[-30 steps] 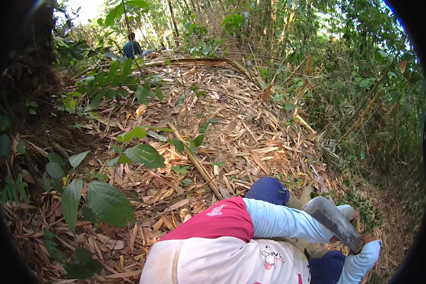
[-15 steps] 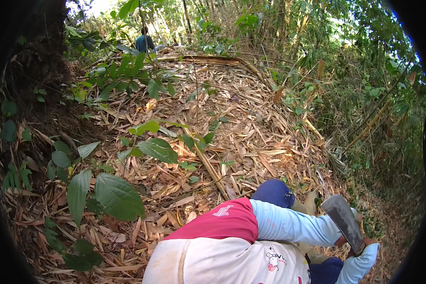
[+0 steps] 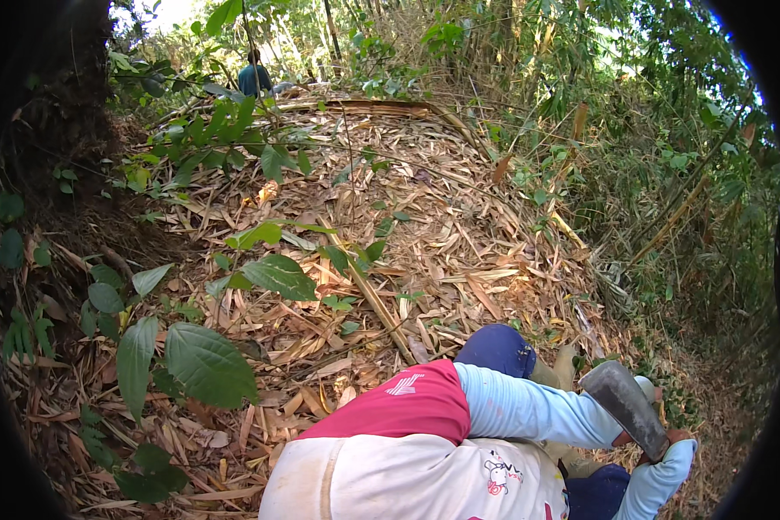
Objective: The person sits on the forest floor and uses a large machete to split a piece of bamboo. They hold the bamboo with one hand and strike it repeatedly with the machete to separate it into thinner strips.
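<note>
A broad dark chopping blade (image 3: 626,406) points up and to the left at the lower right. My right hand (image 3: 672,438) is closed on its handle, at the cuff of a light blue sleeve. My left arm, in a red short sleeve over a light blue one, reaches across my white shirt toward the blade. My left hand (image 3: 620,438) is almost wholly hidden under the blade, so its grip is unclear. My knee in dark blue trousers (image 3: 497,348) shows just above the arm.
A path of dry bamboo leaves and husks (image 3: 425,243) runs uphill. Another person in a dark top (image 3: 254,76) stands far ahead. Broad-leaved green plants (image 3: 208,360) grow at the left, a dark earth bank (image 3: 52,156) beyond them, and dense bamboo (image 3: 667,191) at the right.
The view has swayed slightly. The blade tipped more upright half a second ago and now slants as before. My arms stay in nearly the same place.
</note>
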`<state>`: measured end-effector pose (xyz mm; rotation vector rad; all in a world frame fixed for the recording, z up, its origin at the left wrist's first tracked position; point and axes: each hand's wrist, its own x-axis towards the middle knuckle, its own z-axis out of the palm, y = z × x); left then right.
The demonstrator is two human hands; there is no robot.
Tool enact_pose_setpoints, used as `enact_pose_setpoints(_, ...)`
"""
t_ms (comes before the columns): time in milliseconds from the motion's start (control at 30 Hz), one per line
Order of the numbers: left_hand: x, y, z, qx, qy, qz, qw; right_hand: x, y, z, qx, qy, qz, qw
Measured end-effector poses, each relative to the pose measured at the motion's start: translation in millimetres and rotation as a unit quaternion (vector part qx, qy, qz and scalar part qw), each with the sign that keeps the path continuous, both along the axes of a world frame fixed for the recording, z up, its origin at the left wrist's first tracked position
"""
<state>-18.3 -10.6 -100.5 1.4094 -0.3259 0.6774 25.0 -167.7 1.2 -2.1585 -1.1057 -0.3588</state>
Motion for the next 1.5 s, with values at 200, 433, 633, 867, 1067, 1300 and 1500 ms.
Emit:
enact_pose_setpoints(200,3.1,-1.6,-0.3,-0.008,0.0,-0.007,1.0,11.6,-10.7,-13.9,0.015,0.027,-0.018,0.999)
enact_pose_setpoints(433,6.5,-3.0,-1.9,-0.012,0.004,-0.015,1.0,7.9,-10.2,-6.5,-0.009,-0.063,0.004,0.998)
enact_pose_setpoints(633,7.4,-2.5,-2.0,-0.022,0.006,-0.022,1.0,6.6,-10.5,-3.8,-0.008,-0.074,0.012,0.997)
enact_pose_setpoints(867,7.7,-2.4,-3.8,-0.028,0.014,-0.027,0.999,8.0,-10.7,-3.3,-0.023,-0.037,0.004,0.999)
enact_pose_setpoints(1067,2.6,-1.7,-3.5,-0.046,0.032,-0.041,0.998,8.9,-6.5,3.8,-0.041,-0.075,0.027,0.996)
enact_pose_setpoints(1300,12.2,8.1,-51.6,-0.511,0.006,-0.457,0.728,15.9,0.8,0.8,-0.022,-0.135,0.034,0.99)
enact_pose_setpoints(1500,-27.6,26.2,41.4,-0.286,0.144,-0.232,0.918,11.7,22.6,29.1,-0.152,-0.061,0.032,0.986)
